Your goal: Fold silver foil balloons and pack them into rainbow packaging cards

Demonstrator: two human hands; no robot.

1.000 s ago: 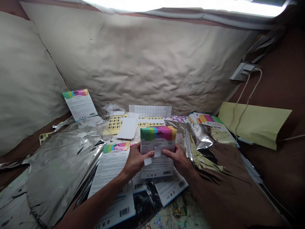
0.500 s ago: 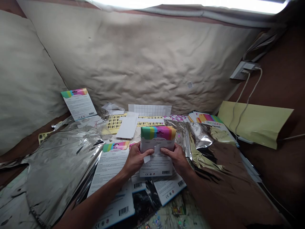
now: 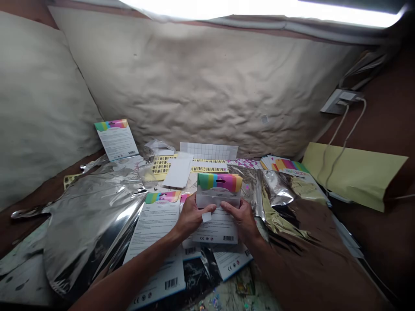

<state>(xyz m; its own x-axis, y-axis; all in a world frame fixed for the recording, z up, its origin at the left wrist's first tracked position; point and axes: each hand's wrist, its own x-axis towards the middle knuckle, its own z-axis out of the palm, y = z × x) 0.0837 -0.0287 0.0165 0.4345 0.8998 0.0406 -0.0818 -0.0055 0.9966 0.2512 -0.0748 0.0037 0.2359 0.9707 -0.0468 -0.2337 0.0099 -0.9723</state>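
The rainbow-topped bundle of packets (image 3: 215, 233) is at the lower centre of the frame, held a little above the cards under it, as far as I can judge. The left hand (image 3: 191, 214) and right hand (image 3: 244, 214) grip it from either side, thumbs pressed on the front face and fingers hidden behind. A small white tab (image 3: 206, 217) shows just below the left thumb; whether it is stuck to the thumb or the packet I can't tell. If that tab catches, I'd expect it to go on crooked or fold; and if the side grip slackens, the layered packets could slide out of line. Hard thumb pressure might crease the front one. Beneath and to the lower left, a long printed card (image 3: 155, 233) comes close to the left forearm, so a sleeveless sweep there could shove it. Crinkled silver foil (image 3: 94, 220) crowds the left of the frame and brownish foil (image 3: 327, 246) the lower right, both easy to snag. White cards (image 3: 178, 170) and yellow label sheets (image 3: 161, 165) limit reach toward the wall (image 3: 207, 86); the roomiest way looks upward, above the desk (image 3: 259, 283).
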